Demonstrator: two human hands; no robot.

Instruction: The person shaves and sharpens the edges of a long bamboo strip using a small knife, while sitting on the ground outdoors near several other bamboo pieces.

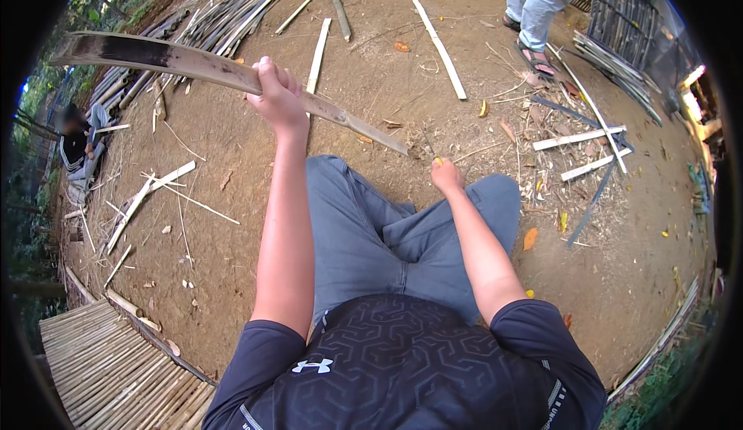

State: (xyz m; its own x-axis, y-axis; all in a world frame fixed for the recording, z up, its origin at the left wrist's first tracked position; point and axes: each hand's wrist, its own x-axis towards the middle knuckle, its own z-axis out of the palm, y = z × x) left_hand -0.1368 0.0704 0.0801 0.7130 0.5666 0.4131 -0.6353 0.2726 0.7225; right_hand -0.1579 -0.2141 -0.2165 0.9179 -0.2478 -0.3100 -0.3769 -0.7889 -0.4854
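My left hand point(280, 99) is raised and closed around a long split bamboo piece point(182, 62). Its wide, dark-stained end reaches out to the upper left. The narrower end slants down to the right, ahead of my knees. My right hand point(447, 177), lower and above my right knee, grips a small knife point(430, 148) with a thin blade and a bit of yellow handle showing. The blade points away from me, close to the bamboo's lower tip but seemingly apart from it. Most of the handle is hidden in my fist.
Pale bamboo strips point(439, 48) and shavings lie on the dirt ground. Stacked bamboo poles point(166, 51) are at the far left. Another person point(538, 8) stands at the far right; one sits at the left point(81, 147). A slatted bamboo platform point(116, 364) is near left.
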